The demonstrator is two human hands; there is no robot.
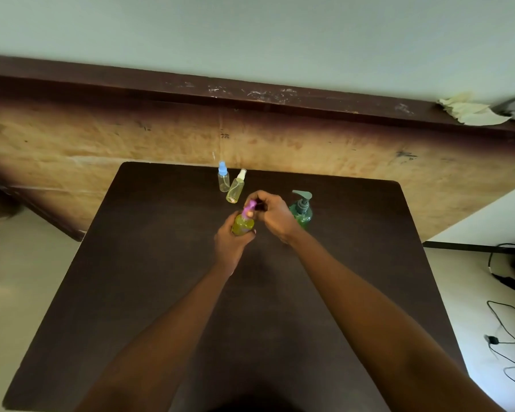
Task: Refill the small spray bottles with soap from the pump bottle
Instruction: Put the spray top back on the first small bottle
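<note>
My left hand (231,243) grips the body of a small spray bottle (242,225) filled with yellow-green liquid. My right hand (272,215) pinches its purple spray top (248,209). A green pump bottle (302,211) with a grey-green pump head stands just right of my right hand, partly hidden by it. Behind my hands stand two more small spray bottles: one with a blue cap (223,176), clear, and one with a white cap (236,187), leaning and holding pale yellow liquid.
Everything sits on a dark brown table (161,278). A worn wooden board (101,144) stands behind the table. Cables (506,331) lie on the floor at right. Crumpled paper (473,113) rests on the ledge at upper right.
</note>
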